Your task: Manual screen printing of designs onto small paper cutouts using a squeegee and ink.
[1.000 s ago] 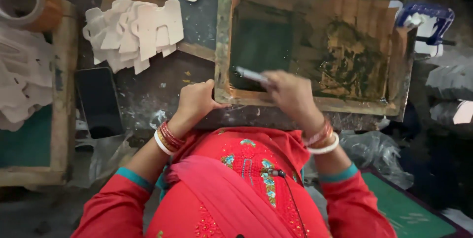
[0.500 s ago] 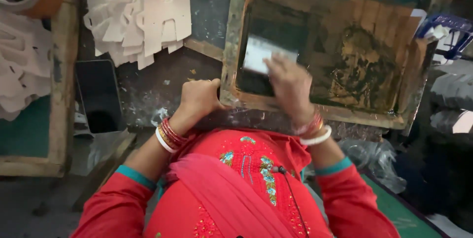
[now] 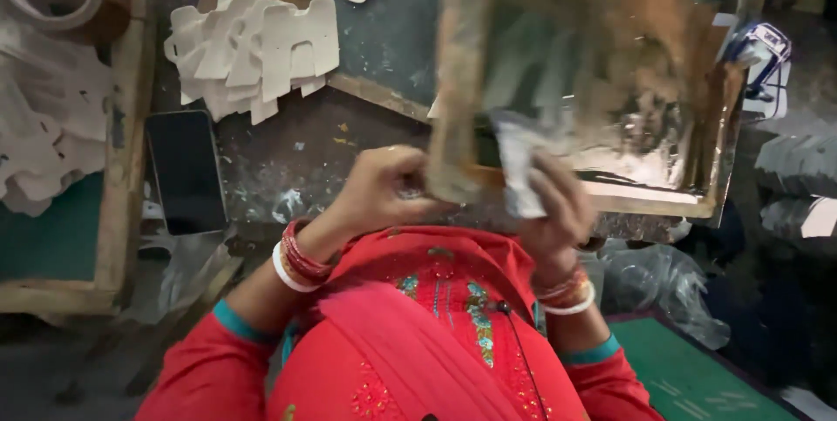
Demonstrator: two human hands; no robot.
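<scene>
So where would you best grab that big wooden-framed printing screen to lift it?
Probably by the near wooden rail of the wooden-framed printing screen, from the person's own side. The frame is tilted up and blurred, and the left hand grips its near corner, where the rail is bare. The right hand holds a pale rag at that edge. Avoid the stained mesh.

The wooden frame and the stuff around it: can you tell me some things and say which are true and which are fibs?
1. The left hand grips the wooden frame at its corner. True.
2. The right hand is empty. False: its fingers hold a white card.
3. A dark phone lies on the table. True.
4. The stack of white cut-outs lies inside the frame. False: it lies beside it, on the table.
</scene>
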